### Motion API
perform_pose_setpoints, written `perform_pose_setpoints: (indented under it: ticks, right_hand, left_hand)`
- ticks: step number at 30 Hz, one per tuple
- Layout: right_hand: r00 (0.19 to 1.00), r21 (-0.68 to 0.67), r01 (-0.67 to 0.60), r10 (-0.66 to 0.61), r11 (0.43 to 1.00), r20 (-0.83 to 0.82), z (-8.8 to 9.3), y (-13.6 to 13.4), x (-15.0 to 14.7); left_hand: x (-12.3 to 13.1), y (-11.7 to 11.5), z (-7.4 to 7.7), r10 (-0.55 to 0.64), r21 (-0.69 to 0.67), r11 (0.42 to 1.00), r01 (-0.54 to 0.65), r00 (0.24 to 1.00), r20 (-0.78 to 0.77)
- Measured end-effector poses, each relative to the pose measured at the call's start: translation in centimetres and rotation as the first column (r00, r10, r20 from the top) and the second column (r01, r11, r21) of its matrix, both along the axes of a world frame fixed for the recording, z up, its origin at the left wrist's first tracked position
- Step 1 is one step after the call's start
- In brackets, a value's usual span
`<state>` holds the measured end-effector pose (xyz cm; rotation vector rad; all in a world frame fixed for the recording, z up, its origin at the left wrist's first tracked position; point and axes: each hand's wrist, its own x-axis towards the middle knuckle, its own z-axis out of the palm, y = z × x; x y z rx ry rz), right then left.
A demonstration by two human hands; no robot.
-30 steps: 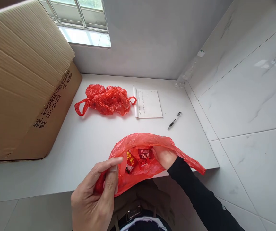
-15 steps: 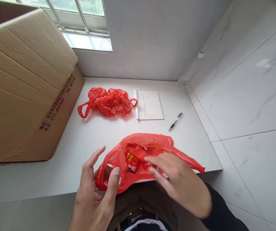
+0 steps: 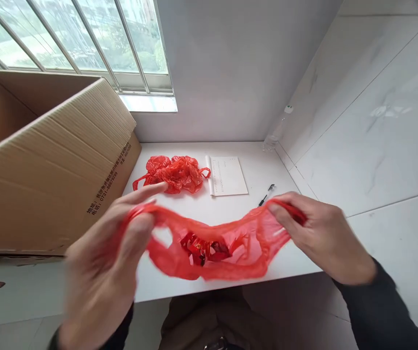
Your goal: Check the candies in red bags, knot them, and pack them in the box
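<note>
A red plastic bag (image 3: pixel 231 270) is stretched between my two hands over the front edge of the white table. Its mouth faces me, and several small red packets (image 3: pixel 203 249) with gold print lie inside. My left hand (image 3: pixel 107 253), blurred by motion, is closed on the bag's left handle, with the index finger pointing out. The right handle is pinched in my right hand (image 3: pixel 313 228), thumb on top.
A second red bag (image 3: pixel 176 174) lies crumpled behind, touching or close beside a notepad (image 3: pixel 229 176). A black pen (image 3: pixel 266 195) rests to the right. A clear bottle (image 3: pixel 276 131) stands in the back corner. A large open cardboard box (image 3: pixel 56 180) takes up the left side.
My right hand has left the packets and taken the bag's right handle. Both hands have moved apart and lifted the bag, drawing it wide. The view has tilted upward.
</note>
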<state>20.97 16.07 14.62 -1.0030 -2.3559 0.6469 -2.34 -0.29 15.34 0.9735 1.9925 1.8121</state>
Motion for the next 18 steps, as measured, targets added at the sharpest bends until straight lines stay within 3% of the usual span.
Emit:
perform_pose_setpoints:
  ticks: [6,11,18]
  right_hand:
    - [0.975,-0.231,-0.078,0.026,0.97,-0.22,2.4,-0.1,-1.8]
    - [0.947,-0.338,-0.13,0.015,0.932,-0.321,3.4,-0.2,-2.1]
    - [0.899,-0.37,-0.205,0.025,0.906,-0.436,3.8,0.0,-3.0]
  left_hand:
    - [1.3,1.5,0.9,-0.143,0.263,0.962,0.076,0.958,0.247]
    - [0.3,0.8,0.9,-0.326,0.274,0.926,0.26,0.917,0.231]
    - [-0.2,1.9,1.0,-0.371,0.222,0.915,0.337,0.919,0.131]
